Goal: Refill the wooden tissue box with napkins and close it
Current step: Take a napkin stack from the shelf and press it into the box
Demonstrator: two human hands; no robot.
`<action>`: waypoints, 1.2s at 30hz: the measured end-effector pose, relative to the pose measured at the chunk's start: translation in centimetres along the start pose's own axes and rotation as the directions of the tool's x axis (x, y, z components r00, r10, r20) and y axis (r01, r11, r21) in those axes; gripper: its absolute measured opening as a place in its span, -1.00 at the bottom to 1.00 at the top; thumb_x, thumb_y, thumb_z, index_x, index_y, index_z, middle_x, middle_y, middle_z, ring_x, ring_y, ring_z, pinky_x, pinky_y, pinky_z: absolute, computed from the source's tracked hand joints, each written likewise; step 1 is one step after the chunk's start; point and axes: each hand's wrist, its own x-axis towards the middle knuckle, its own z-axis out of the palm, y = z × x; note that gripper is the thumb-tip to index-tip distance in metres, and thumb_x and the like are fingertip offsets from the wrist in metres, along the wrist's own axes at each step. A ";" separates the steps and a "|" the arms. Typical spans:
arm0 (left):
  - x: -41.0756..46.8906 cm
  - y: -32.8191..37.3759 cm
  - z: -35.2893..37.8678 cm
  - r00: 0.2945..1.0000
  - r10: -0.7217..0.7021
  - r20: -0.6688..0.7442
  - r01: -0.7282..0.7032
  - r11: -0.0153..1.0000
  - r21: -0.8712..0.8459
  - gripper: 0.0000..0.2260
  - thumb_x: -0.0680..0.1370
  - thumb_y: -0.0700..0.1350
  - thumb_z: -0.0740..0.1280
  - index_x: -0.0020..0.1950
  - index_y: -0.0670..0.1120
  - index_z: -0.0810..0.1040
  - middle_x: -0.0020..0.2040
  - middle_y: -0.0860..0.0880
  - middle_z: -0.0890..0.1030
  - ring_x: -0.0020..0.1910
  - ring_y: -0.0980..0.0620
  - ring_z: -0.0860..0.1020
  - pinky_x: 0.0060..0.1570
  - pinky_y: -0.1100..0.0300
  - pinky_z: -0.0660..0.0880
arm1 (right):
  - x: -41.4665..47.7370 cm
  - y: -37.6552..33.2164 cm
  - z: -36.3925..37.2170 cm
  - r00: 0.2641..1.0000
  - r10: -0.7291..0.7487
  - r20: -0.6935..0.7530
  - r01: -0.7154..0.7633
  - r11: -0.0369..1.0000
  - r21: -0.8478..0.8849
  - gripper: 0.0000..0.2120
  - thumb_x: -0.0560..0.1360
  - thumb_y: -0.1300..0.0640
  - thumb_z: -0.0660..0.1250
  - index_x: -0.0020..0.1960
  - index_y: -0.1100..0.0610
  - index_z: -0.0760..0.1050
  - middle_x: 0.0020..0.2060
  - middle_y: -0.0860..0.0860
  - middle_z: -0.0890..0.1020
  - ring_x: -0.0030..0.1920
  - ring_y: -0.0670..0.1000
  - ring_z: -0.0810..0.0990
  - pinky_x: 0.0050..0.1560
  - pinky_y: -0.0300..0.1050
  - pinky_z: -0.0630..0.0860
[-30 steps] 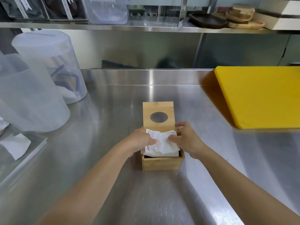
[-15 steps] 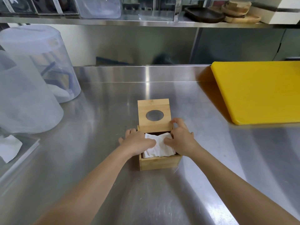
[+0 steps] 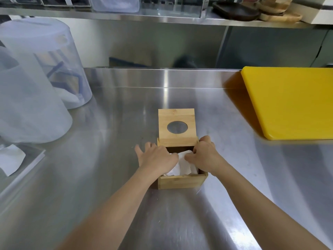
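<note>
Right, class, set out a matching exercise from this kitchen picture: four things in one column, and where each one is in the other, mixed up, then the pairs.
Things:
1. napkins
2. lid with the oval hole
3. yellow cutting board
4. dark tray

Places:
A. on the counter, far right
B. up on the shelf
C. inside the wooden tissue box, under both hands
D. slid back past the box's far edge, leaving it open

Pairs: 1-C, 2-D, 3-A, 4-B

Both hands pressing napkins (image 3: 182,166) into wooden tissue box (image 3: 182,181) (lid (image 3: 176,139) open)
</note>
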 end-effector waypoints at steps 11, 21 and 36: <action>-0.7 -0.9 0.1 0.996 0.088 -0.022 -0.090 0.984 -0.153 -0.75 0.52 -0.04 0.18 0.15 -0.04 0.50 0.10 -0.06 0.46 -0.02 -0.07 0.47 -0.05 0.07 0.35 | 0.3 0.9 1.9 0.996 0.020 -0.088 -0.044 0.957 -0.286 -0.82 0.53 0.08 0.13 -0.06 0.14 0.46 0.16 0.10 0.41 0.23 0.14 0.39 0.31 0.44 0.14; -1.7 -1.9 -1.2 0.798 0.218 -0.562 -0.399 0.890 -0.221 -0.92 0.44 -0.08 0.38 -0.16 -0.07 0.54 -0.12 0.05 0.54 -0.15 0.05 0.47 -0.18 0.16 0.36 | -1.4 2.2 -0.6 0.712 -0.583 -0.390 0.498 0.812 -0.305 -0.94 0.31 0.36 0.44 -0.24 0.28 0.58 -0.26 0.18 0.61 -0.26 0.23 0.56 -0.26 0.04 0.52; -0.8 0.6 -2.9 0.779 0.606 0.160 -0.577 0.592 0.563 -0.80 0.36 -0.31 0.23 -0.15 -0.04 0.51 -0.22 -0.01 0.50 -0.15 -0.02 0.39 0.38 -0.13 -0.19 | 1.1 1.4 -1.1 0.810 -0.516 0.279 0.559 0.536 -0.633 -0.85 0.41 0.13 0.27 -0.17 0.06 0.28 -0.22 -0.04 0.42 -0.21 0.03 0.33 0.00 -0.07 0.16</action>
